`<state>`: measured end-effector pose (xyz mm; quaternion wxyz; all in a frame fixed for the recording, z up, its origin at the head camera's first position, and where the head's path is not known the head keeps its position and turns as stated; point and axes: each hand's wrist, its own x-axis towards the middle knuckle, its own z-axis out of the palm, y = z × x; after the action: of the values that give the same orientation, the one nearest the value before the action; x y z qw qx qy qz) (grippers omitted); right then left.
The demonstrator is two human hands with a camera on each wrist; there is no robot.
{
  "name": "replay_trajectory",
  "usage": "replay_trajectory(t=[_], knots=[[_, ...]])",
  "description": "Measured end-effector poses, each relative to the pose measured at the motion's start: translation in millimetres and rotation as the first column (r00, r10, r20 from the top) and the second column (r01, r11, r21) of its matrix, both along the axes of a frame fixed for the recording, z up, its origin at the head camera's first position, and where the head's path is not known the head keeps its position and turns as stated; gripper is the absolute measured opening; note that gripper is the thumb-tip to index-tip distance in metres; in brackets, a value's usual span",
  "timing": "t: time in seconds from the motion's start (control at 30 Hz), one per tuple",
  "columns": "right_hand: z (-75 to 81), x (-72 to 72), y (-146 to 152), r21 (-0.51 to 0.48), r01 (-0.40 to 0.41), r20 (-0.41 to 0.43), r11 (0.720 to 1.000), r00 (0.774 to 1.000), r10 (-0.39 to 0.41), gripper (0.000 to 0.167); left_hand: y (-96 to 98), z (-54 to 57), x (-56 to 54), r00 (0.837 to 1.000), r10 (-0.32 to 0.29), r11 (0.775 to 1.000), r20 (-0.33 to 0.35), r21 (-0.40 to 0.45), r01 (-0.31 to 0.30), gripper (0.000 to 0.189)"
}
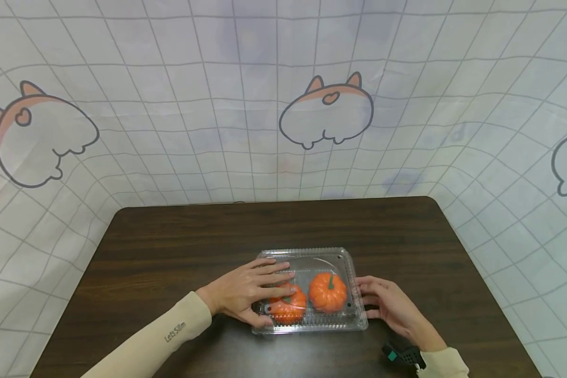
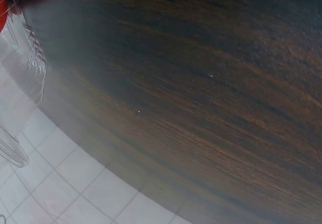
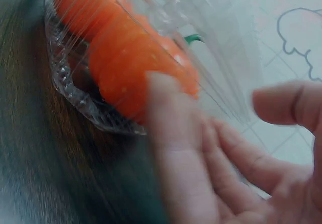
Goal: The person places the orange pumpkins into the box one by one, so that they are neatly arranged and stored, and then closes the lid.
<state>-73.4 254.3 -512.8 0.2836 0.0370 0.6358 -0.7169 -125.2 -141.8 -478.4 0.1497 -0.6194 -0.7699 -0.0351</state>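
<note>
A clear plastic clamshell box [image 1: 318,328] sits on the dark wooden table, with two small orange toy pumpkins inside: a right pumpkin [image 1: 327,294] with a green stem and a left pumpkin [image 1: 290,310] partly covered by fingers. My left hand [image 1: 245,289] rests spread across the left part of the box. At its right edge is my right hand [image 1: 392,307], fingers loosely bent near the rim; thumb and fingers stand apart in the right wrist view. Both pumpkins show through the clear wall [image 3: 75,90] there. Whether the lid is fully down I cannot tell.
The wooden table [image 1: 179,236] has rounded back corners. Behind and at both sides hangs a white grid-patterned cloth [image 1: 208,131] with cartoon drawings. A black strap with a small device [image 1: 403,355] is on the right wrist.
</note>
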Motion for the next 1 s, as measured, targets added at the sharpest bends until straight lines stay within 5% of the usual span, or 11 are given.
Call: replay_trajectory(t=[0.33,0.5,1.0], knots=[[-2.6,14.8,10.9,-0.059,-0.169,0.004,0.984,0.985,0.170,0.016,0.2,-0.3,1.3,1.000,0.013,1.000,0.015,0.002,-0.013,0.072],[-5.3,19.6,12.5,-0.100,-0.282,-0.009,0.954,0.959,0.283,0.009,1.7,0.7,2.7,1.000,0.015,1.000,0.012,0.004,-0.015,0.070],[-10.7,28.4,9.0,-0.166,-0.404,-0.058,0.899,0.914,0.401,0.027,2.3,3.2,9.1,0.999,0.050,0.999,0.016,0.010,-0.050,0.065]])
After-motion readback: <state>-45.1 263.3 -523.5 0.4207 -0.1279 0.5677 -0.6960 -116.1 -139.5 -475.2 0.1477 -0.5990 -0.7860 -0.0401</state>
